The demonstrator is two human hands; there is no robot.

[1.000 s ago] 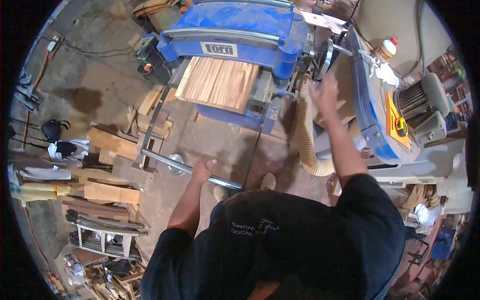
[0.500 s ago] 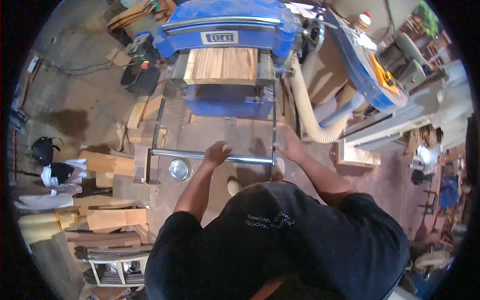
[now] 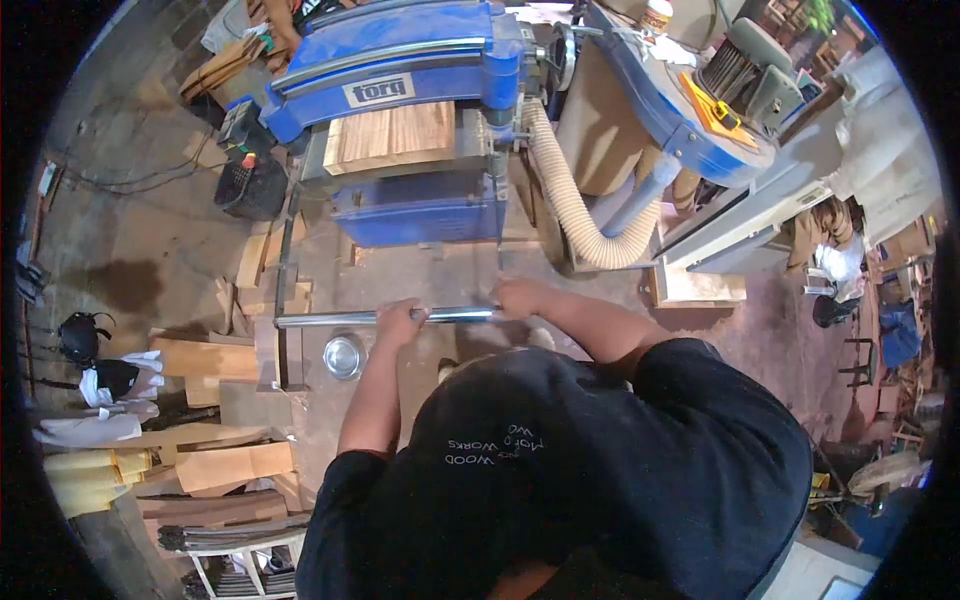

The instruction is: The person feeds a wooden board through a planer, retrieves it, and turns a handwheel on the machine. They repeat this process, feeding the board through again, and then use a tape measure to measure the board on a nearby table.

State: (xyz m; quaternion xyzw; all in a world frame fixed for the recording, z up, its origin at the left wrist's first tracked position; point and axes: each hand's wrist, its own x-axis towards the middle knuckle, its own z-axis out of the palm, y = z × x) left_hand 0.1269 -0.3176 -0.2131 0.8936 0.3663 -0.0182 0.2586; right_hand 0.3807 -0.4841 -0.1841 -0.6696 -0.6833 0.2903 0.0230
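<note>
A shiny metal roller bar (image 3: 340, 320) runs across in front of the blue thickness planer (image 3: 400, 62), joined to it by thin side rods. My left hand (image 3: 402, 322) is closed around the bar near its middle. At the bar's right end, my right hand (image 3: 520, 298) is closed over the corner where the right side rod (image 3: 502, 225) meets it; its fingertips are partly hidden. A wide wooden board (image 3: 388, 138) lies on the planer's bed, its far part hidden under the machine's head.
A ribbed cream hose (image 3: 570, 205) curves down right of the planer. Beyond it stands a blue machine table (image 3: 720, 160) with a yellow tool on top. A round metal tin (image 3: 345, 357) sits on the floor below the bar. Wood offcuts (image 3: 235, 462) lie at left.
My right hand has moved in from beside the right side rod onto the bar's right corner. My left hand stays on the bar. The view has shifted, so the planer appears further left.
</note>
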